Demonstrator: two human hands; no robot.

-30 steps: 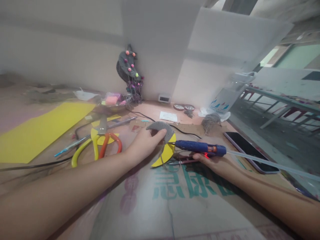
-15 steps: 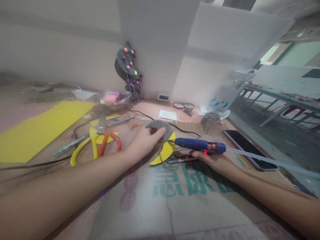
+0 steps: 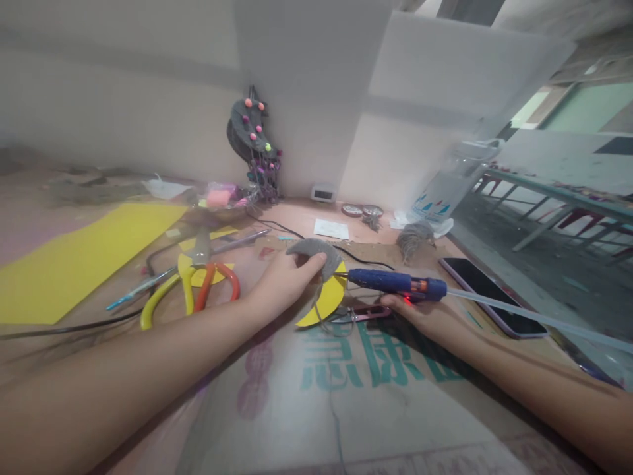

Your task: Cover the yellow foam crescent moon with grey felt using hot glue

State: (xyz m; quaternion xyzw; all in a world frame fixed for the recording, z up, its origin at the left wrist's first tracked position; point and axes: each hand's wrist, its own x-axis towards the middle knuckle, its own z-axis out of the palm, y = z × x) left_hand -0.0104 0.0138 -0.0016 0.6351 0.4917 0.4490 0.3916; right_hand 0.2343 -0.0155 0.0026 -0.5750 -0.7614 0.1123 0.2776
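My left hand [image 3: 294,276] pinches a yellow crescent [image 3: 330,298] whose upper part is wrapped in grey yarn [image 3: 312,248]. In my right hand [image 3: 408,311] is a blue glue gun [image 3: 380,280], its red light lit and a long clear glue stick [image 3: 514,313] sticking out of its back. The nozzle points left and meets the crescent's right edge, where the yarn wrapping ends; whether glue is flowing is too small to tell. A loose strand of yarn hangs by the crescent. Beneath the gun lies a pair of small scissors [image 3: 363,314] on the printed cardboard [image 3: 277,422].
Left of my hand lie pliers with yellow and orange handles [image 3: 188,290] and a yellow sheet [image 3: 89,260]. A yarn-covered crescent with pompoms [image 3: 252,128] leans against the wall. On the right are a yarn ball [image 3: 414,239], a phone [image 3: 489,295] and a plastic bottle [image 3: 445,181].
The view has shifted very slightly. Both hands, the glue gun and the crescent keep nearly the same places, with the nozzle still at the crescent's edge.
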